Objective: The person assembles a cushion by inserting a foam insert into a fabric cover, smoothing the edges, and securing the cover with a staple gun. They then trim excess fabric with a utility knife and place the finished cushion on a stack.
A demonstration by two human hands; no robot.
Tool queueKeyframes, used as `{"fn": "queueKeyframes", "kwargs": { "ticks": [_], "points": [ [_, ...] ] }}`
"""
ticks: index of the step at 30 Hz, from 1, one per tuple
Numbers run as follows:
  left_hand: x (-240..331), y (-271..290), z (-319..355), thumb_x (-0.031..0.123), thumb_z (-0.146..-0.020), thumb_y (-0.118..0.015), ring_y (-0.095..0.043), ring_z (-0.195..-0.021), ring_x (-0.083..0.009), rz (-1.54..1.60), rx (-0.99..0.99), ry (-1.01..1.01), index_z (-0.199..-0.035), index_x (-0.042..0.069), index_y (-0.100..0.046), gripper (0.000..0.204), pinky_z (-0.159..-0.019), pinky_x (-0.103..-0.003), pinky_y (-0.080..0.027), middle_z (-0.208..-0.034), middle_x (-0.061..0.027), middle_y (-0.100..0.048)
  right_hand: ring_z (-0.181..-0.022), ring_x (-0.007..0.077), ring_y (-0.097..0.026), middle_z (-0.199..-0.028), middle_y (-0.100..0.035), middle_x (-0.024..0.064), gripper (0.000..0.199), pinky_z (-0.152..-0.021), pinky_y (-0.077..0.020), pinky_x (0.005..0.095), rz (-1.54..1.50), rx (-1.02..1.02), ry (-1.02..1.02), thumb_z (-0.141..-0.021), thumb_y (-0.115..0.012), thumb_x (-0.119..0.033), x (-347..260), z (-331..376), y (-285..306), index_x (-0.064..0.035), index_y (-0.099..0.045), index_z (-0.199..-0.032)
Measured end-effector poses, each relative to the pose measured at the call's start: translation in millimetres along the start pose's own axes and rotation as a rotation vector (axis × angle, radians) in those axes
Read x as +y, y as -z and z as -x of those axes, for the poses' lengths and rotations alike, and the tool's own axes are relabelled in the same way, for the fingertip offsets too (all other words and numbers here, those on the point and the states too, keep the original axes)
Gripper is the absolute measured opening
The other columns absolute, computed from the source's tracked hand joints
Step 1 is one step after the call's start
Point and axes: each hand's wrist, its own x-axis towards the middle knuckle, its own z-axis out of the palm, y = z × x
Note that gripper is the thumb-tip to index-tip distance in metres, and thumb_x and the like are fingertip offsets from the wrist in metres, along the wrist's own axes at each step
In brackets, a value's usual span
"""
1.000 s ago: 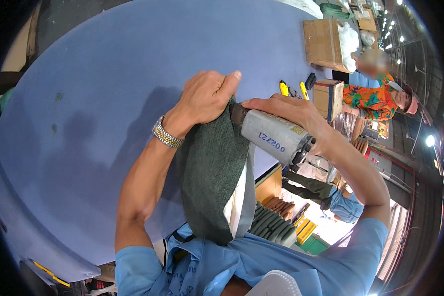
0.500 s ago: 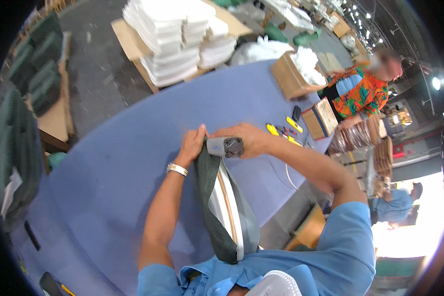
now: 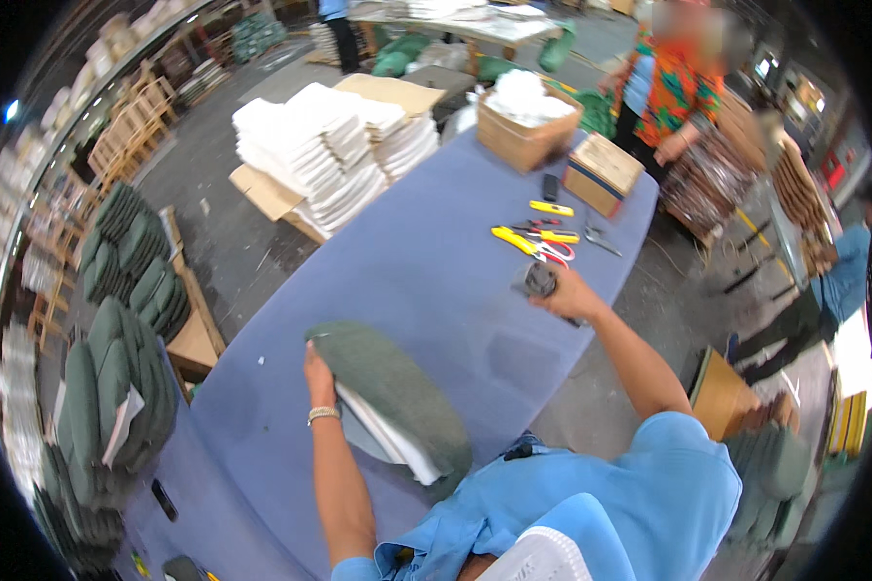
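My left hand (image 3: 319, 378) is closed on the far left edge of a dark green upholstered seat pad (image 3: 392, 378). The pad stands tilted on the blue table, and its white inner layer (image 3: 397, 431) shows along the left side. Its near end rests close to my shirt. My right hand (image 3: 572, 295) is wrapped round a grey and black staple gun (image 3: 536, 281), held over the right part of the table, apart from the pad. Motion blurs the tool a little.
Beyond my right hand lie yellow-handled pliers (image 3: 515, 239), red-handled scissors (image 3: 555, 254), a yellow cutter (image 3: 551, 208) and a small box (image 3: 601, 174). A carton of white stuffing (image 3: 528, 126) stands farther back. Green pads (image 3: 116, 387) are stacked left. A co-worker (image 3: 678, 97) stands at far right.
My right hand has drawn the staple gun away from the pad to the right. The pad has turned so its green face shows, with my left hand still on it. The view has shifted.
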Motion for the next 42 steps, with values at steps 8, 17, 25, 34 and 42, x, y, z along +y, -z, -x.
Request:
{"fn": "queueKeyframes", "kwargs": {
  "ticks": [8, 17, 25, 34, 42],
  "points": [
    [-6.8, -31.9, 23.5, 0.036, -0.094, -0.073, -0.055, -0.133, -0.0363, -0.607, 0.334, -0.288, -0.149, -0.008, -0.042, 0.076, -0.112, -0.042, -0.041, -0.145, -0.026, -0.055, -0.114, 0.0363, -0.068, -0.119, -0.072, 0.0186, 0.07, -0.099, -0.0522, 0.0418, 0.076, 0.298, 0.025, -0.071, -0.082, -0.01, 97.6, -9.9, 157.8, -0.0103, -0.06, -0.138],
    [7.8, -80.4, 32.2, 0.025, -0.093, -0.069, -0.059, -0.127, -0.0439, -0.983, 0.58, -0.25, -0.147, 0.001, -0.049, 0.063, -0.106, -0.049, -0.047, -0.139, -0.0241, -0.062, -0.117, 0.0322, -0.067, -0.125, -0.07, 0.0192, 0.067, -0.1, -0.0512, 0.0382, 0.196, 0.346, 0.275, -0.076, -0.077, 0.001, 115.2, -106.9, 281.1, -0.0132, -0.061, -0.139],
    [-12.5, -66.9, 43.3, 0.033, -0.095, -0.066, -0.063, -0.123, -0.0402, -0.952, 0.7, -0.268, -0.145, 0.006, -0.053, 0.059, -0.101, -0.045, -0.049, -0.133, -0.0213, -0.066, -0.124, 0.0329, -0.063, -0.131, -0.068, 0.0179, 0.066, -0.106, -0.0468, 0.0394, 0.348, 0.231, 0.447, -0.076, -0.074, -0.002, 129.8, -201.8, 322.7, -0.013, -0.063, -0.14],
    [19.8, -124.2, 80.3, 0.058, -0.086, -0.067, -0.062, -0.124, -0.0434, -0.904, 0.785, 0.029, -0.149, 0.005, -0.05, 0.084, -0.103, -0.05, -0.05, -0.133, -0.0258, -0.065, -0.128, 0.0313, -0.06, -0.137, -0.064, 0.0207, 0.069, -0.107, -0.046, 0.0406, 0.318, 0.106, 0.492, -0.08, -0.062, 0.011, 223.8, -285.5, 394.1, -0.0053, -0.055, -0.147],
    [35.7, -142.6, 85.3, 0.059, -0.083, -0.068, -0.063, -0.122, -0.0421, -0.902, 0.748, 0.048, -0.147, 0.006, -0.053, 0.084, -0.103, -0.049, -0.05, -0.131, -0.024, -0.067, -0.125, 0.0375, -0.06, -0.132, -0.066, 0.0193, 0.065, -0.107, -0.0455, 0.0438, 0.502, 0.29, 0.523, -0.077, -0.071, 0.007, 232.1, -301.6, 398.0, -0.0043, -0.059, -0.14]
  ]
}}
